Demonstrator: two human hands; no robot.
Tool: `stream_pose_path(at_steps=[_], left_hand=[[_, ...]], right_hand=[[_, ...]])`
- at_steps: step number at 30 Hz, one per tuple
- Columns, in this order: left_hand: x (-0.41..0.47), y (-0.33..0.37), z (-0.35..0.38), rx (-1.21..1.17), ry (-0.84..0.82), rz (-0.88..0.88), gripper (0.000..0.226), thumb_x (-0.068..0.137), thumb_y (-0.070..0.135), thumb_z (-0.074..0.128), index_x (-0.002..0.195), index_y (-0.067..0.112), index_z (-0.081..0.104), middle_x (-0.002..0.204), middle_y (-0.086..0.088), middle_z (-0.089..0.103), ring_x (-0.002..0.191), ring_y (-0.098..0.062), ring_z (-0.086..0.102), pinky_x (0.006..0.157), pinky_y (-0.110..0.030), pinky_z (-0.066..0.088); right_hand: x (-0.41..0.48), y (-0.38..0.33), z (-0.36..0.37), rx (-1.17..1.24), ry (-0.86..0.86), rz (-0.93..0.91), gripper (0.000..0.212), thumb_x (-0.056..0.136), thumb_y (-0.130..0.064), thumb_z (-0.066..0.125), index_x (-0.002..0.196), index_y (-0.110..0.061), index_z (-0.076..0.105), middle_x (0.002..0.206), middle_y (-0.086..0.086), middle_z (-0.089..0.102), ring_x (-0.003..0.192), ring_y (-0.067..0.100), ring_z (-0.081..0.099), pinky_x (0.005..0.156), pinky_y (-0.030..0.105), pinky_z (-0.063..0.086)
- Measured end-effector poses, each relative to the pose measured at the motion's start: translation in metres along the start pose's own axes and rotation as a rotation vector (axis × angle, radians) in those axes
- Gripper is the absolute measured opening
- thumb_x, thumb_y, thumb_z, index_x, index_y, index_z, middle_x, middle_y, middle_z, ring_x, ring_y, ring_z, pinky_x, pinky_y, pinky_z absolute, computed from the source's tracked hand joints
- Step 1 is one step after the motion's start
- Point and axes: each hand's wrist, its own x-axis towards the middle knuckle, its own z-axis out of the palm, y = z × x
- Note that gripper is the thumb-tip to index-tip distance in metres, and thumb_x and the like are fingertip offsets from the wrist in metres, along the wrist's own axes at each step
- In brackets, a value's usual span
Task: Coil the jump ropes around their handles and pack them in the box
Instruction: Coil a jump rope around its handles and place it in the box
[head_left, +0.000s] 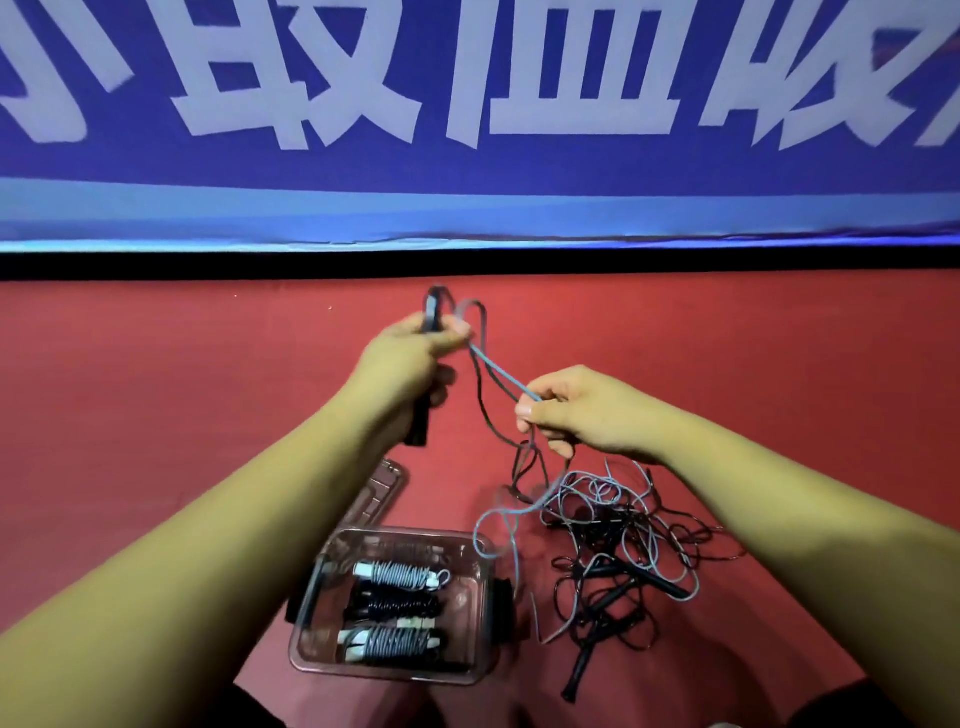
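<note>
Coiling judged under way | slim black rope handles (418, 428) are gripped upright by left hand (410, 358), beyond clear plastic box (488, 597) | pale-blue cord (501, 371) is pinched by right hand (587, 415), rightward of handles | tangled ropes (623, 545) right of box

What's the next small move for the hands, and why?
Probably swing the right hand around the black handle to lay a turn of blue rope. The left hand grips the handle, its lower end shows bare, the right pinches the rope between them, and slack trails to the tangled pile. Three coiled ropes already lie in the box.
</note>
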Motion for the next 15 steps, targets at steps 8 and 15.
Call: stream_pose_path(at_steps=[8, 15], left_hand=[[0.024, 0.003, -0.067, -0.043, 0.237, -0.090, 0.017, 0.099, 0.011, 0.054, 0.084, 0.017, 0.052, 0.066, -0.004, 0.044, 0.033, -0.005, 0.035, 0.034, -0.011, 0.025], [-0.012, -0.014, -0.017, 0.228, -0.310, -0.436, 0.034, 0.096, 0.040, 0.057, 0.096, 0.007, 0.065, 0.075, -0.005, 0.060, 0.043, -0.010, 0.039, 0.030, -0.013, 0.022]], right_hand=[[-0.007, 0.034, -0.013, -0.041, 0.011, 0.274, 0.026, 0.102, -0.013, 0.048, 0.080, -0.005, 0.060, 0.056, 0.005, 0.041, 0.045, 0.015, 0.049, 0.050, 0.025, 0.043], [0.008, -0.023, 0.019, -0.072, 0.128, 0.090, 0.024, 0.090, -0.011, 0.052, 0.069, -0.011, 0.064, 0.051, 0.006, 0.040, 0.045, 0.019, 0.036, 0.044, 0.025, 0.033]])
